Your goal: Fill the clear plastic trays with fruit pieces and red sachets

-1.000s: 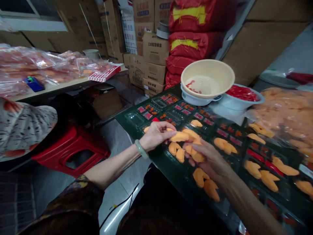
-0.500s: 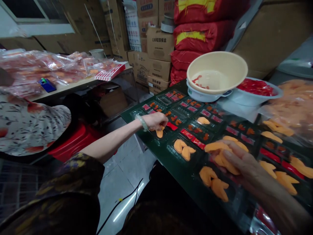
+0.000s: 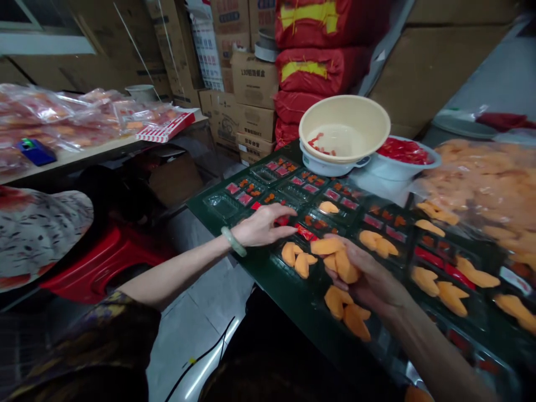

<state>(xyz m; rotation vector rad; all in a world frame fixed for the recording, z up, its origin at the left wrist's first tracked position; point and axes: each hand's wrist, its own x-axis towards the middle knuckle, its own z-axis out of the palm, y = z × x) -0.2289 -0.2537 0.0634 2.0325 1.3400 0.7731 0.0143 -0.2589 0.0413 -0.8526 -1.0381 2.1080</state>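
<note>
My left hand [image 3: 263, 225], a green bangle on its wrist, stretches over the near-left trays with fingers extended and nothing in them; the fingertips hover by a red packet [image 3: 305, 231]. My right hand [image 3: 363, 274] is cupped around several orange wedge-shaped pieces [image 3: 337, 257], palm turned up, just above the dark green compartment trays [image 3: 288, 282]. Two orange pieces [image 3: 297, 258] lie in the tray between my hands, and two more [image 3: 347, 310] lie below my right hand.
A cream basin [image 3: 344, 129] rests on a white one, beside a white bowl of red pieces [image 3: 402, 153]. A clear bag of orange pieces [image 3: 486, 184] lies right. A person in a patterned top [image 3: 37, 229] sits left by a red stool [image 3: 100, 262]. Boxes and red sacks stand behind.
My left hand set an orange piece in a far-left tray, then came back toward the right hand with its fingers spread. The right hand kept its handful and shifted slightly left.
</note>
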